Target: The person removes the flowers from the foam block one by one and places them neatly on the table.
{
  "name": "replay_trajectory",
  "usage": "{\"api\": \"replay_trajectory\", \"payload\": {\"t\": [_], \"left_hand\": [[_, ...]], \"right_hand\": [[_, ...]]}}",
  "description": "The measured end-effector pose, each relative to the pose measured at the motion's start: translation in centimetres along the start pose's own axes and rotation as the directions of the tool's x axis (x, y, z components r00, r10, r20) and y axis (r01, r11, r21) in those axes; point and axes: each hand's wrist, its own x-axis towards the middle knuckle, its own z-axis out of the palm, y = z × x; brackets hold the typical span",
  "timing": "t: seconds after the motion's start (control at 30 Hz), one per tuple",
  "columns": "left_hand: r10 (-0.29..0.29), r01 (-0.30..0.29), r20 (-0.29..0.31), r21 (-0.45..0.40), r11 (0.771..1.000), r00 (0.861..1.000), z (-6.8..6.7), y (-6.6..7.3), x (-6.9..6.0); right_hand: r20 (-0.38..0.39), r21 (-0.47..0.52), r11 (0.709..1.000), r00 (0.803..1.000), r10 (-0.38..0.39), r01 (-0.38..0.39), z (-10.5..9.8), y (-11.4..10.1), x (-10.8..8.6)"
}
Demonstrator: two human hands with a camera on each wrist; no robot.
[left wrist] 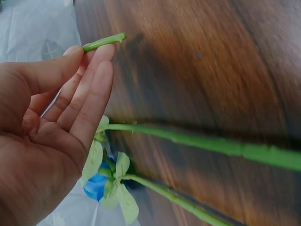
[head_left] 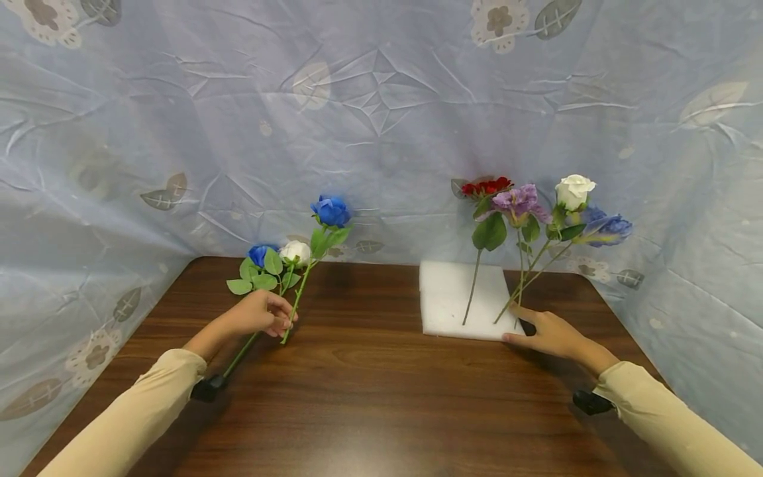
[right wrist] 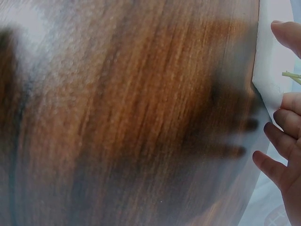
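Behind and around everything, filling the upper frame: one patterned cloth [head_left: 381, 165]. Across the lower frame: one dark wooden table [head_left: 369, 404]. Right of centre: one white foam block [head_left: 441, 295], lying flat.

Progress, as I judge it: past the halfway mark. Four flowers stand up from the foam; three are not in it, and I count these as left.

Flowers, seven in all. Standing, right of centre: one red flower [head_left: 487, 187], one purple bloom [head_left: 520, 204], one white rose [head_left: 575, 192], one blue-and-yellow bloom [head_left: 603, 227]. The right-hand stems cross, so I cannot match every foot to its bloom. Lying, left of centre: one blue rose [head_left: 260, 255], one pale rose [head_left: 295, 252]. Held upright but tilted, beside those: one bright blue rose [head_left: 331, 211].

Hands, two. Left hand [head_left: 265, 313], left of centre: my grip pinches the bright blue rose low on its stem, above the table. Right hand [head_left: 554, 334], right of centre: fingers and thumb apart, touching the foam's near right corner, grasping no stem.

Smallest, one at each wrist: two black devices [head_left: 207, 388].
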Motion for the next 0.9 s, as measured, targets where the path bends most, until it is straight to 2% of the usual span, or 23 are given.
{"api": "replay_trajectory", "payload": {"t": [0.3, 0.6, 0.9], "left_hand": [[-0.063, 0.064, 0.012, -0.030, 0.998, 0.998, -0.5, 0.0, -1.4], [-0.134, 0.134, 0.015, -0.009, 0.991, 0.991, -0.7, -0.3, -1.9], [-0.172, 0.172, 0.037, 0.009, 0.985, 0.984, -1.0, -0.4, -2.2]], "right_hand": [[0.010, -0.002, 1.000, 1.000, 0.002, -0.002, 0.0, 0.1, -0.1], [0.009, -0.006, 1.000, 1.000, 0.005, -0.005, 0.1, 0.0, -0.1], [0.006, -0.009, 1.000, 1.000, 0.010, -0.010, 0.0, -0.1, -0.1]]}}
